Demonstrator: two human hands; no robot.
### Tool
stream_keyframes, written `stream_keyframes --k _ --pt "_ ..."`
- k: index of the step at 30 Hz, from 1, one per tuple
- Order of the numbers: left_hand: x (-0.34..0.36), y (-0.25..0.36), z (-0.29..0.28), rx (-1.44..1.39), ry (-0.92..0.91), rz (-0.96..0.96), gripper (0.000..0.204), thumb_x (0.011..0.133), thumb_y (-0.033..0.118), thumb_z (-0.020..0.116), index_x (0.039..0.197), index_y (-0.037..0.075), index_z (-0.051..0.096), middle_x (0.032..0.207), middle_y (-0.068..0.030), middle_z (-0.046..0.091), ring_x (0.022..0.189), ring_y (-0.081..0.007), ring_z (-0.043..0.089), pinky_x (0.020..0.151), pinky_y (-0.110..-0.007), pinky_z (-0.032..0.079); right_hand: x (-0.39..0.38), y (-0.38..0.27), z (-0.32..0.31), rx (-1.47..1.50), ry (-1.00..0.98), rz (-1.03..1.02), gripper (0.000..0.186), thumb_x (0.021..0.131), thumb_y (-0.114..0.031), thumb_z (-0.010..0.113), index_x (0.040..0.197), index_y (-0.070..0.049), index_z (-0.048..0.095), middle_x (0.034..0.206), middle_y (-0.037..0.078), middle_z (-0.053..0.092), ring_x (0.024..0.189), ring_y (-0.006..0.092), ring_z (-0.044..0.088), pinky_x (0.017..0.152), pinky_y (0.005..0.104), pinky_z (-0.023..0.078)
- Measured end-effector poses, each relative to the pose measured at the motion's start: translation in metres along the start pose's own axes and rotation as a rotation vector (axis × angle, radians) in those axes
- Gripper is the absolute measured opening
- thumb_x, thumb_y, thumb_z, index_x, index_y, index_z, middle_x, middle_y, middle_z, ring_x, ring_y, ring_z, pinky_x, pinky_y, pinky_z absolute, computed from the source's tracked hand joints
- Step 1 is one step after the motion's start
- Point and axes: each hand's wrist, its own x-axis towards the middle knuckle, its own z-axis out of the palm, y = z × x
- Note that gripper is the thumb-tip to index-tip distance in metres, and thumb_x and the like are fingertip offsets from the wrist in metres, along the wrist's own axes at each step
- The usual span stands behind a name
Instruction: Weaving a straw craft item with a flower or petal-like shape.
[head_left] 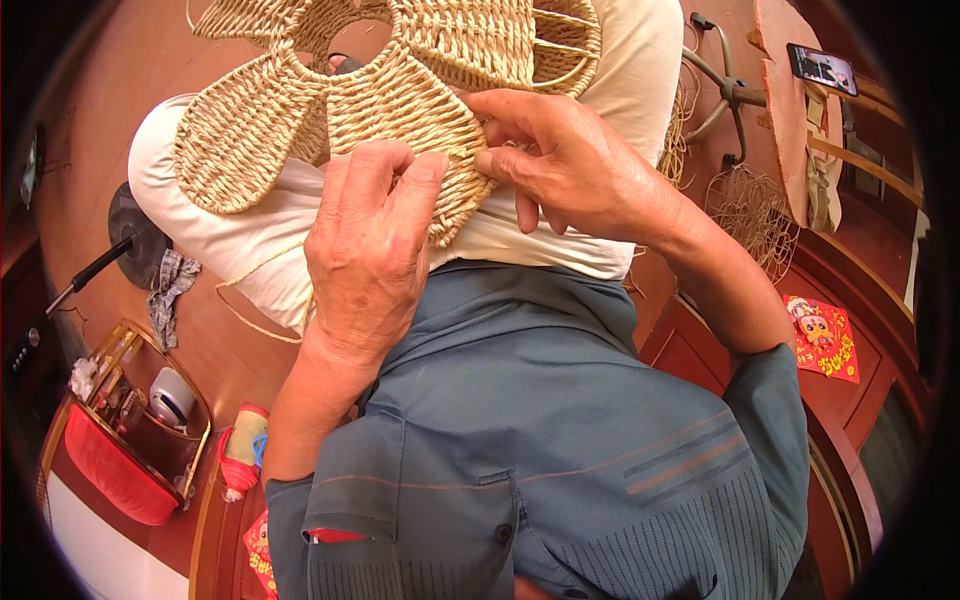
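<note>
A flower-shaped piece woven from straw cord lies across my lap, with a round hole in its middle and broad petals around it. My left hand is closed over the near petal, its thumb and forefinger pinched at a straw cord by the weave. My right hand grips the same petal's right edge, thumb on top and the other fingers partly behind it. A loose length of cord loops out left of my left hand. At the upper right, one petal has an open frame with a few bare strands.
Loose straw cord hangs in a tangle at the right, near a metal stand. A phone rests on a ledge at the upper right. At the lower left are a red-sided basket and a grey cloth.
</note>
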Motion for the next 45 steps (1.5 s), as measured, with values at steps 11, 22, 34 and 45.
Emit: stream_keyframes --k 11,22,34,45 --pt "0.011 0.006 -0.005 0.125 -0.133 0.101 0.026 0.088 0.001 0.067 0.114 0.002 0.070 0.108 -0.0115 0.063 0.099 -0.0314 0.063 0.090 -0.044 0.055 0.002 -0.002 -0.009 0.188 -0.084 0.041 0.021 0.097 0.002 0.047 0.112 0.011 0.059 0.100 0.016 0.069 0.079 0.0217 0.080 0.058 0.0318 0.062" --pt "0.005 0.005 0.012 -0.039 0.073 0.050 0.029 0.095 -0.007 0.076 0.122 0.002 0.075 0.101 -0.0142 0.073 0.092 -0.0341 0.071 0.083 -0.043 0.056 0.028 0.025 0.005 0.573 -0.218 0.110 0.054 0.095 0.005 0.042 0.148 0.008 0.052 0.116 0.018 0.070 0.078 0.0223 0.080 0.056 0.0297 0.060" --pt "0.009 0.009 0.021 -0.024 0.040 0.061 0.031 0.098 -0.008 0.070 0.128 -0.001 0.072 0.105 -0.0152 0.072 0.094 -0.0353 0.069 0.086 -0.046 0.055 0.023 0.006 -0.008 0.152 -0.216 0.053 0.045 0.092 0.013 0.043 0.136 0.013 0.052 0.087 0.026 0.076 0.069 0.0294 0.081 0.051 0.0373 0.063" --pt "0.010 0.004 0.003 -0.216 0.077 -0.056 0.030 0.099 -0.003 0.072 0.129 0.003 0.074 0.111 -0.0147 0.075 0.098 -0.0313 0.071 0.089 -0.042 0.056 0.007 0.008 0.002 -0.383 0.099 -0.212 0.015 0.099 -0.002 0.061 0.114 0.003 0.060 0.086 0.020 0.072 0.073 0.0307 0.076 0.062 0.0449 0.060"
